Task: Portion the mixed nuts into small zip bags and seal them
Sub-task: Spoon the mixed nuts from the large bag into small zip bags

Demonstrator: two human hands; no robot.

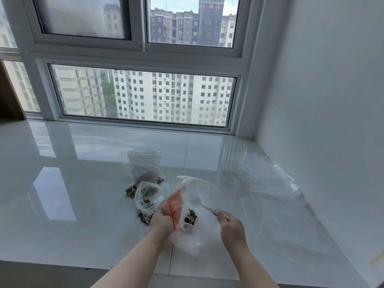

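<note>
Thin, clear plastic is what most of this scene is made of. A person's left hand (161, 222) has its fingers curled round the gathered mouth of a soft plastic bag (193, 231) with an orange-red patch, held just above the glossy white desk (72, 194). The right hand (231, 226) pinches the handle of a small white spoon (207, 208), whose bowl end reaches into the bag. A small clump of dark mixed nuts (190, 218) shows through the film.

Just left of the bag lie small zip bags (147, 196) already holding nuts, close together; whether their strips are pressed shut cannot be told. Beyond them stands another clear bag (144, 165) with nuts at its base. A ribbed clear glass (232, 163) stands well apart to the right, beside a loose sheet of plastic (280, 196).

The bag looks light, limp and slippery, likely to collapse unless its mouth is kept bunched. The nuts are small, hard and loose, so they would probably roll if spilled. Zip bags are best held by the stiffer strip at the top.
</note>
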